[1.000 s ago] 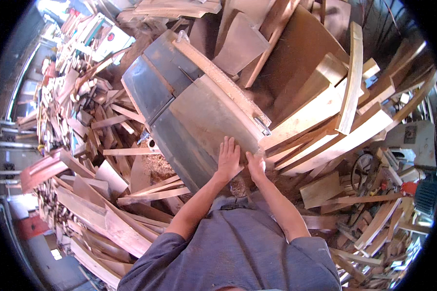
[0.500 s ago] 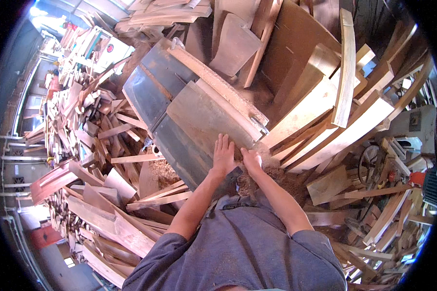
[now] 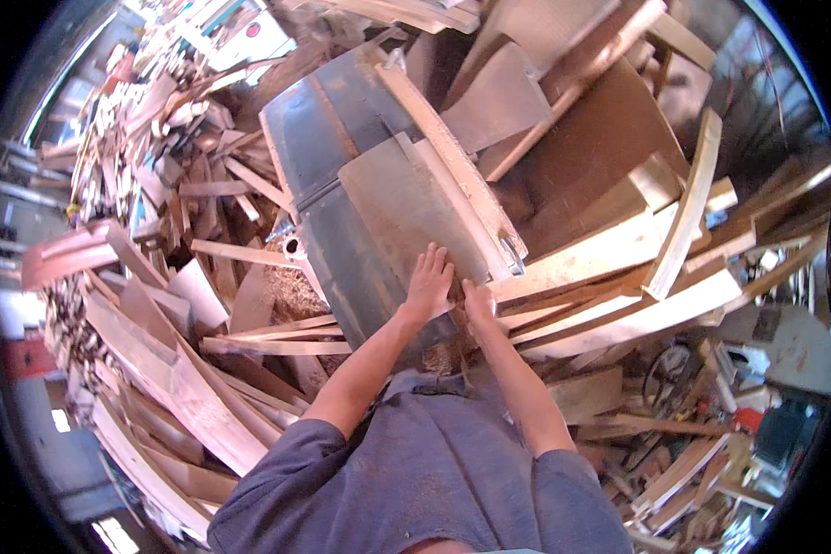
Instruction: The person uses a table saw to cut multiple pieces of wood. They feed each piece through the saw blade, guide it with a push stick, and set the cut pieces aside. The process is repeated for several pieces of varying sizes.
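board (image 3: pixel 406 205) lies flat on the metal counter (image 3: pixel 334 263), beside its wooden fence (image 3: pixel 453 152); at the counter's near end we rest our left hand (image 3: pixel 428 284) on the board, grip apart, our right hand (image 3: pixel 478 303) touching its corner, though we cannot tell whether that grip is clamped.

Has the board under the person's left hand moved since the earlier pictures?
Yes: the board has slid forward, away from the person, relative to the seam across the metal table.
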The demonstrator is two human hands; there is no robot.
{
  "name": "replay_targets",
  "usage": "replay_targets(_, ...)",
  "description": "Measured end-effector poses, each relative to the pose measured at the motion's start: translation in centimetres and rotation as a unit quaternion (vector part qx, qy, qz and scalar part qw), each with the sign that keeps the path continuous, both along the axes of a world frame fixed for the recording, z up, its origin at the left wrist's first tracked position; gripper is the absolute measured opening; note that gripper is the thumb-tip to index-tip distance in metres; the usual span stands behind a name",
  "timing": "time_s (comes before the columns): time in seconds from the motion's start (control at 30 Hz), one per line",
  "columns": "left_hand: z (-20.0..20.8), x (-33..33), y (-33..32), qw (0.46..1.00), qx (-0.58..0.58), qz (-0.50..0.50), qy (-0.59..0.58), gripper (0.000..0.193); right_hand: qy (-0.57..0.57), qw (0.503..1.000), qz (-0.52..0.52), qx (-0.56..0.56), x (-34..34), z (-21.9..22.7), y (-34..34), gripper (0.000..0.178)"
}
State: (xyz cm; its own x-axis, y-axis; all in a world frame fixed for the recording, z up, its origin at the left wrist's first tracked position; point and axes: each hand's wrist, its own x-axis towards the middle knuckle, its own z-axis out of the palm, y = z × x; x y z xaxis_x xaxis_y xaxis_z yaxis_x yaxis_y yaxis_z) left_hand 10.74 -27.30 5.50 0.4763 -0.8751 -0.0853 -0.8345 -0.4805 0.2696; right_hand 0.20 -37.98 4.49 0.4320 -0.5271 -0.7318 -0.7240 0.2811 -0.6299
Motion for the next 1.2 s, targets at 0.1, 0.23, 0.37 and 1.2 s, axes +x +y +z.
replay_targets(0.1, 1.4, 0.5, -1.2, 1.000, 0.006, -0.021, -0.001, 0.080, -0.100, 0.988, -0.051, -0.101, -0.3, -9.7, -0.5, 0.051)
replay_targets(0.23, -0.2, 1.3, -0.3, 1.000, -0.004, 0.002, -0.029, 0.080, -0.088, 0.995, -0.035, -0.001, 0.9, -6.2, -0.3, 0.053)
replay_targets(0.37, -2.1, 1.6, 0.8, 0.999, 0.007, 0.042, -0.003, 0.064, -0.260, 0.943, -0.122, 0.168, 2.7, -6.5, 1.6, 0.028)
replay_targets(1.2, -4.2, 2.9, -1.3, 0.993, -0.063, 0.023, -0.099, 0.063, -0.098, 0.991, -0.043, 0.082, 3.3, -6.2, -2.0, 0.047)
